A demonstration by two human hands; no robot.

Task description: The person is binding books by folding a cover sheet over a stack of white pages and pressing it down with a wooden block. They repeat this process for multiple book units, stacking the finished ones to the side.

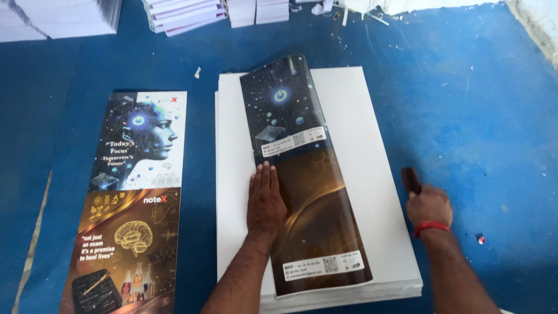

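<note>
Brown tool [411, 179] half hidden, right hand [429, 206] gripping

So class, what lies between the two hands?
In the head view, between the left hand and right hand lie the glossy printed cover and bare white paper stack.

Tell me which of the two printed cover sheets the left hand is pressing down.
The folded cover sheet on the white paper stack, under the left hand. The other cover sheet lies flat, untouched, on the blue floor.
</note>
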